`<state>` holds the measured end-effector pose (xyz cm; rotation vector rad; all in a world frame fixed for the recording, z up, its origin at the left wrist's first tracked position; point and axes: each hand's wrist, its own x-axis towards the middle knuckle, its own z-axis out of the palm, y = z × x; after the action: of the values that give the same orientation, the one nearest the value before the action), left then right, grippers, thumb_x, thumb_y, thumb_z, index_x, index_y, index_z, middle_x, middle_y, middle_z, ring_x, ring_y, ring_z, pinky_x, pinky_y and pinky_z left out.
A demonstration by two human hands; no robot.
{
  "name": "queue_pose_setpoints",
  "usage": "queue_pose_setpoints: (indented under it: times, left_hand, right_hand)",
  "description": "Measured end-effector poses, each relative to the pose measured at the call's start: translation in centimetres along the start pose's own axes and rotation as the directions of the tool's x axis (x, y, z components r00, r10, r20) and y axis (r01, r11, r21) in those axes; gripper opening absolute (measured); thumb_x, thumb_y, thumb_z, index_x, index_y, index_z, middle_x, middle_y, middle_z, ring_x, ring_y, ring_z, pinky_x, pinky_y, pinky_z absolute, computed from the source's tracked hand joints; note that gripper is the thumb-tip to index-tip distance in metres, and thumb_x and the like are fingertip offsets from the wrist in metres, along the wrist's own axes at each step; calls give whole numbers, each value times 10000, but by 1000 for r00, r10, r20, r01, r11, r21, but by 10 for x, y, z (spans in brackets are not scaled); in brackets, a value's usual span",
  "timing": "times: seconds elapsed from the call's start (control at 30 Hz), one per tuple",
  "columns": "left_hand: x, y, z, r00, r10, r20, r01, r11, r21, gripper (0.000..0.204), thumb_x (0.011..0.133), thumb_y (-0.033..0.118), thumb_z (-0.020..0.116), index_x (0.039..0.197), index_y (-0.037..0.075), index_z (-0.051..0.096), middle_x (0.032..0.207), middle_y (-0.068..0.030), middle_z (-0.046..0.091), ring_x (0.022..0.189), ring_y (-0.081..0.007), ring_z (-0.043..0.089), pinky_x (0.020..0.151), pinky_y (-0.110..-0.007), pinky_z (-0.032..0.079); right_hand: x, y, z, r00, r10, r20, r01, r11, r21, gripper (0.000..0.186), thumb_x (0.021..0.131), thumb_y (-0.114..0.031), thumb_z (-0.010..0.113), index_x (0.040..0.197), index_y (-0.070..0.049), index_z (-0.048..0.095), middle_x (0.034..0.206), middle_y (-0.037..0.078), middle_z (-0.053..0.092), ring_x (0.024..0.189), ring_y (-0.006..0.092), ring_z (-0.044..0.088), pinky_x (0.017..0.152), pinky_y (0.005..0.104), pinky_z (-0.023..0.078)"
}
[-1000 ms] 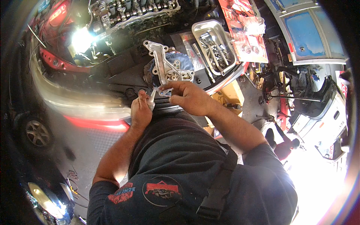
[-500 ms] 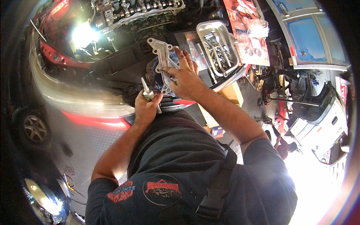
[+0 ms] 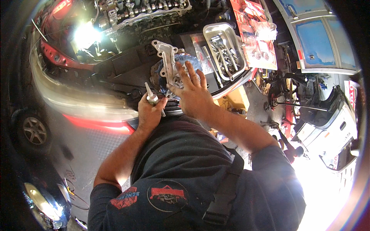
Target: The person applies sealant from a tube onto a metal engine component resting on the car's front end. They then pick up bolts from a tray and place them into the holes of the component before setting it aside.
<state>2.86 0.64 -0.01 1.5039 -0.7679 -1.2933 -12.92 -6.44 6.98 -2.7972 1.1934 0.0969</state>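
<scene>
My left hand is closed around a sealant tube with a pale tapered nozzle pointing up. Just beyond it, a cast metal housing with bolt holes along its edge lies on a blue cloth at the front of the car. My right hand is spread over the right side of the housing, fingers apart and nothing gripped. Its thumb reaches the housing's lower part; whether the fingertips press on metal or cloth I cannot tell.
A metal tray of tools and bolts stands right of the cloth, with red-and-white packaging beyond. An exposed engine lies at the far side, beside a glaring work light. Cardboard boxes sit lower right.
My right hand has come off the housing's upper part, drawn back to the right and spread its fingers. The left hand and tube stay nearly still.
</scene>
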Motion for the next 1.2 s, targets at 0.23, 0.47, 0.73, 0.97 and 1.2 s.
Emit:
queue_pose_setpoints:
  times: [0.23,0.47,0.73,0.97,1.2]
  left_hand:
    - [0,-5,1,997,73,-14,-73,997,14,161,847,90,731,878,-16,613,783,-63,683,699,-125,627,640,-285,504]
    - [0,-10,2,998,55,-17,-55,998,-19,170,829,82,750,872,-6,610,778,-64,681,701,-129,625,642,-288,499]
    - [3,-18,-5,983,162,-86,-151,982,115,621,1024,553,344,765,33,565,631,1,511,585,-124,461,543,-305,368]
    - [-1,-16,-9,983,172,-56,-154,957,245,757,1045,554,234,805,-65,598,653,-118,561,639,-237,531,611,-392,415]
    - [-1,-21,-10,989,144,-27,-138,978,155,708,1059,502,254,786,-63,582,643,-126,546,624,-251,526,604,-397,412]
  right_hand:
    - [0,6,0,999,32,-24,-30,997,70,487,787,-117,652,1258,-241,682,1631,189,91,1513,399,11,1164,611,117]
    - [-7,11,0,994,-86,64,93,988,-120,476,802,-194,636,1278,-204,639,1592,241,174,1489,443,93,1132,661,166]
    - [-1,7,-33,976,106,188,-211,656,725,571,793,-44,585,1357,-137,588,949,56,532,865,158,544,779,294,452]
    - [0,6,-41,942,3,336,-313,372,874,512,817,-150,560,1317,-46,592,744,49,598,671,123,550,649,287,463]
    - [1,7,-41,938,14,346,-319,422,848,483,807,-172,566,1270,-45,619,814,109,643,712,158,583,687,307,480]
